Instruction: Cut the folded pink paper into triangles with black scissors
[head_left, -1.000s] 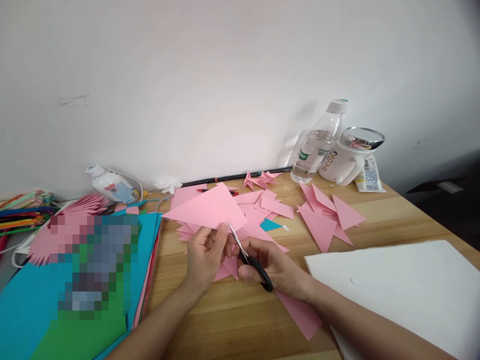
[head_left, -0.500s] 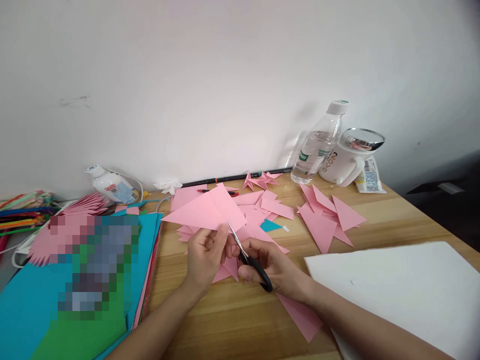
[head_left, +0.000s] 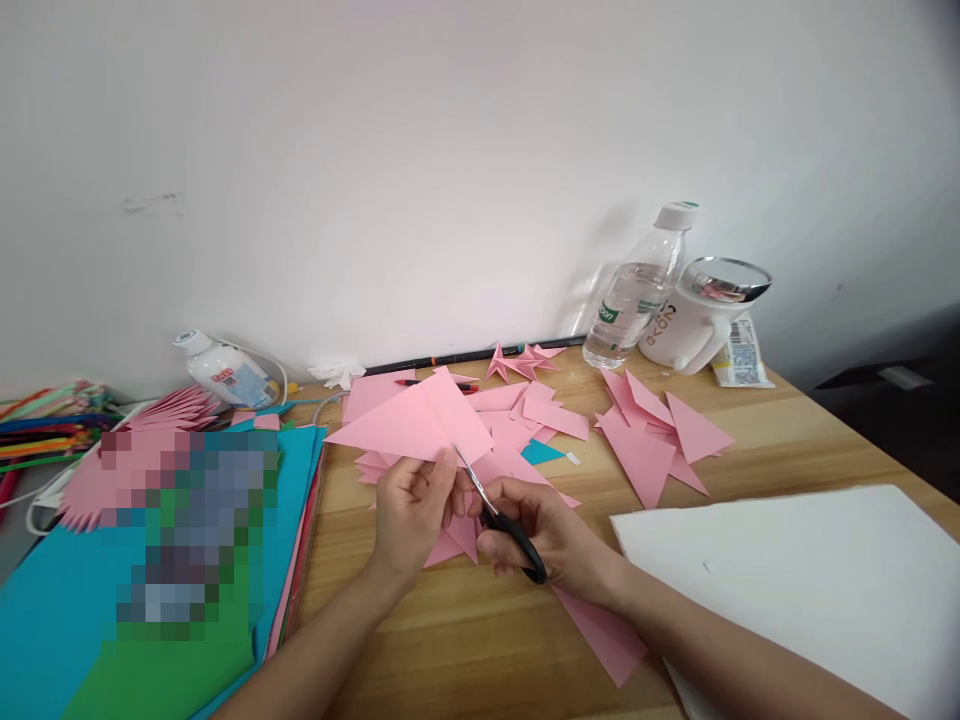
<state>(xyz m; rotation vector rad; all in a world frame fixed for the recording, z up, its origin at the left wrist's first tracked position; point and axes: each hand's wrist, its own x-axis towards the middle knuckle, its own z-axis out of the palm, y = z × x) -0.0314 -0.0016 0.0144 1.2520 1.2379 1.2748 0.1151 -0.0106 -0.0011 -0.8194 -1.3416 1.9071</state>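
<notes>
Above the wooden table (head_left: pixel 420 650), my left hand (head_left: pixel 409 510) pinches the pink sheet (head_left: pixel 427 415), best kept taut and steady, while my right hand (head_left: pixel 555 535) grips scissors (head_left: pixel 520 542) whose blades (head_left: pixel 469 470) meet its near edge.

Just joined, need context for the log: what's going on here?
A person's left hand pinches a folded-looking pink sheet above the wooden table. The right hand holds black-handled scissors, blades at the sheet's near edge. Loose pink pieces lie beyond; a white board lies at right.
</notes>
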